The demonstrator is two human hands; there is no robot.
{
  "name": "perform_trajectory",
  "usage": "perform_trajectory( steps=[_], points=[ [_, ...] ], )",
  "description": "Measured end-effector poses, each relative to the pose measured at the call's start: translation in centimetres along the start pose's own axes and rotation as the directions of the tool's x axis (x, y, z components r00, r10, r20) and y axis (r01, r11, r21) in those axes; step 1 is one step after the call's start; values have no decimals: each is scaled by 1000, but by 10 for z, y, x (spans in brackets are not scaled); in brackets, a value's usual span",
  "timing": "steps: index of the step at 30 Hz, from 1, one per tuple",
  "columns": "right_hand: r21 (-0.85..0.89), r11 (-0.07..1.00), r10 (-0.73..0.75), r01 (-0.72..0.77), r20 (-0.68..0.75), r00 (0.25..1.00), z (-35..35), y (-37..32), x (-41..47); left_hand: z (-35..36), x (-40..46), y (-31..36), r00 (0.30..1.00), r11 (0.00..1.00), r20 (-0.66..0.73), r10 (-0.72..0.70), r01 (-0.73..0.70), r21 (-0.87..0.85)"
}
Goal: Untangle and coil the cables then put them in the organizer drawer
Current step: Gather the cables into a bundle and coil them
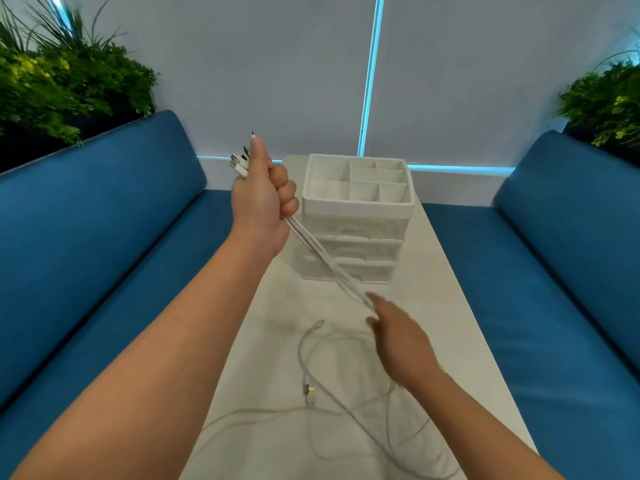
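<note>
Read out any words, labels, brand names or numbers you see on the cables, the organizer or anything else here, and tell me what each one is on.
None: no readable text shows in the head view.
White organizer: plain walls and drawer fronts, no label seen.
Cable plugs above the left hand: too small to show any marking.
Loose connector on the table: blurred, no marking readable.
Right hand and cables: motion-blurred, nothing printed visible.

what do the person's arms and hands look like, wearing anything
Both forearms are bare as far as the frame shows: no sleeves, gloves, watch or bracelet visible. No rings can be made out on the left hand. The right hand is blurred by motion, so small details there cannot be told.
</note>
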State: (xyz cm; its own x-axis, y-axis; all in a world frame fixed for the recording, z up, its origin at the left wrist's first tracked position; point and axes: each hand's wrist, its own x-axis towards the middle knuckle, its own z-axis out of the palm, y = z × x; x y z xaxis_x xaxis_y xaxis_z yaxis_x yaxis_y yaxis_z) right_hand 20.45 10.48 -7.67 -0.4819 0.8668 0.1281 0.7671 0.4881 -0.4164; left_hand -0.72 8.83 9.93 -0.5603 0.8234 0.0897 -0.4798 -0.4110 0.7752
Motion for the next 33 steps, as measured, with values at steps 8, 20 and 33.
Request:
perform_trajectory(
  steps=[8,20,33],
  points=[
    [705,653,71,-277,306,949,-3,2,-10,-6,2,13,998,998,-37,44,-45,-32],
    [-85,991,115,-105,116,987,11,6,-21,-13,-7,-3,1000,1000,-25,-8,8,23],
    [523,846,48,-104,120,992,21,21,-29,-8,-2,13,997,998,-37,63,-62,6]
  ],
)
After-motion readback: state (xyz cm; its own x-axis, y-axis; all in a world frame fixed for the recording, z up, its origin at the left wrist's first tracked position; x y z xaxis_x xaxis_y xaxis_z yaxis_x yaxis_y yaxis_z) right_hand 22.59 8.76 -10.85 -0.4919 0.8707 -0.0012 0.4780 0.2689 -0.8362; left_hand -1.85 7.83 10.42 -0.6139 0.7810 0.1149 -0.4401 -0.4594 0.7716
